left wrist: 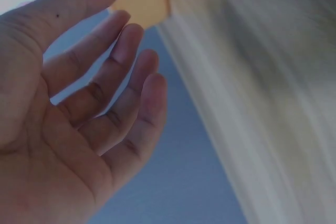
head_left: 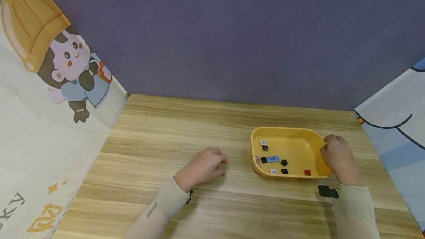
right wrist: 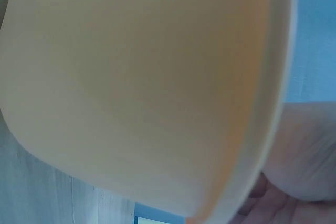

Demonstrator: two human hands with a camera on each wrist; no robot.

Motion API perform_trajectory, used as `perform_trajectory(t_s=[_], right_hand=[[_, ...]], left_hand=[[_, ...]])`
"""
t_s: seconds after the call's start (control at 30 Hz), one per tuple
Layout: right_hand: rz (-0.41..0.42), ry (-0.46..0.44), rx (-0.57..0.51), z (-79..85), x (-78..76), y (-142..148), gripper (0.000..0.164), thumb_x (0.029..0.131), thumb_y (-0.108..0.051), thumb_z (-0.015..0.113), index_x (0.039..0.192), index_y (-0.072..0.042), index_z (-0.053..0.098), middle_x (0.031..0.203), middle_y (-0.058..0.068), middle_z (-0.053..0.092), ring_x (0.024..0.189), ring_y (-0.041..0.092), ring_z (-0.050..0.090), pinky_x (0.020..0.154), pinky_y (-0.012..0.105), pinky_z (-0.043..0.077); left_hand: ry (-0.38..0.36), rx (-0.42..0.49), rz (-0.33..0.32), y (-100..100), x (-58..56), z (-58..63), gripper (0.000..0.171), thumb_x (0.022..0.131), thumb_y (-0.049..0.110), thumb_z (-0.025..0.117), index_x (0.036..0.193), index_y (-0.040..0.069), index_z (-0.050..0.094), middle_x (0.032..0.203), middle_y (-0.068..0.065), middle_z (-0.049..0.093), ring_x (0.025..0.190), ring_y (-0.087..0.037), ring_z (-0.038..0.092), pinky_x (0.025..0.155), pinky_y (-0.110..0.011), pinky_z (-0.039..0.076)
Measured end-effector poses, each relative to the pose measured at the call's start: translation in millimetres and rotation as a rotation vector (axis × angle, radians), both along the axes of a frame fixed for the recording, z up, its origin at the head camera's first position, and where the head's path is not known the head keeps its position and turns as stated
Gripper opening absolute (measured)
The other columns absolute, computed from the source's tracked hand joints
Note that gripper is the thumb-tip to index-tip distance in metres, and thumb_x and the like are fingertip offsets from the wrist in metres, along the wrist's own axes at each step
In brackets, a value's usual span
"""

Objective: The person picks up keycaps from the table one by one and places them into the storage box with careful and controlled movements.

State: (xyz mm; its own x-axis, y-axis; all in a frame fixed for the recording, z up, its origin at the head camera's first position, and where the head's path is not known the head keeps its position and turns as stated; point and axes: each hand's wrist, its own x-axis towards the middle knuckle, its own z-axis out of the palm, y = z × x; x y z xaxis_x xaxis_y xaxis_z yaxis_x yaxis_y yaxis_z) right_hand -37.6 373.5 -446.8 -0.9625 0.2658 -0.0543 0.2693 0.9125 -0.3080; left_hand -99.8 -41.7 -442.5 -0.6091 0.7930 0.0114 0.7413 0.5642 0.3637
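A yellow plastic tray (head_left: 295, 175) stands toward the right of the wooden table, with several small black pieces (head_left: 283, 162), a blue label-like strip (head_left: 273, 159), white squares (head_left: 273, 171) and a red square (head_left: 307, 172) in it. The right hand (head_left: 341, 158) grips the tray's right rim, thumb and fingers on either side of it. In the right wrist view the tray's pale wall (right wrist: 121, 77) hides most of the fingers. Left of the tray, above the table, hovers the left hand (head_left: 204, 167); in the left wrist view its loosely bent fingers (left wrist: 107, 85) hold nothing.
The wooden tabletop (head_left: 159, 139) meets a dark blue-grey panel (head_left: 216, 40) at the back. Printed cartoon sheets stand at the left (head_left: 49, 121) and right (head_left: 391, 139). Dark straps (head_left: 328, 191) show near both wrists.
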Motion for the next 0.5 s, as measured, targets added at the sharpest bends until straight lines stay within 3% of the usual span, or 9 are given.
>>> perform_trajectory(t_s=[0.23, 0.5], right_hand=[[-0.014, -0.006, -0.006, -0.2, -0.1, -1, 0.030, 0.090, 0.004, 0.054, 0.111, 0.025, 0.049, 0.098, 0.038, 0.047, 0.077, 0.041, 0.052, 0.066, 0.052, 0.051], [0.012, 0.029, 0.003, -1.4, 0.6, 1, 0.029, 0.089, 0.005, 0.056, 0.109, 0.025, 0.050, 0.096, 0.038, 0.048, 0.073, 0.039, 0.053, 0.061, 0.049, 0.051]], left_hand=[[-0.027, -0.030, -0.025, -3, -2.1, -16.4, 0.016, 0.088, 0.022, 0.079, 0.103, 0.015, 0.076, 0.098, 0.002, 0.068, 0.086, -0.013, 0.062, 0.074, -0.028, 0.053], [0.012, -0.014, -0.052, -3, -3.1, -31.7, 0.013, 0.084, 0.016, 0.080, 0.096, 0.017, 0.076, 0.089, 0.007, 0.065, 0.079, -0.007, 0.058, 0.070, -0.023, 0.051]])
